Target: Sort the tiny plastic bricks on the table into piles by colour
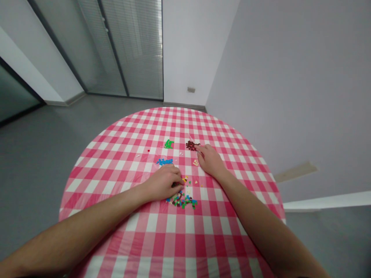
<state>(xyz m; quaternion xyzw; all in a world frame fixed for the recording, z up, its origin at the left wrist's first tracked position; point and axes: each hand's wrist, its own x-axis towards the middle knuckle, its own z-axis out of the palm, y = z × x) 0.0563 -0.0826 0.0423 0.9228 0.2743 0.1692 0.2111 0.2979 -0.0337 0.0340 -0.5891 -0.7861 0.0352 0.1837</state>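
A round table in the corner of a grey-floored room

A round table (139, 127) under a red-and-white gingham cloth (176, 235) stands on a smooth grey floor (37, 162), near a corner where a pale lilac-grey wall (292, 77) meets a white wall (188, 46). A small wall plate (191, 89) sits low on the white wall, just above a grey skirting board (184, 105). To the left, a dark-framed glass partition (101, 46) has slatted blinds (136, 46) drawn down behind it. A white ledge (327, 200) runs along the right wall. The light is soft, even and cool.
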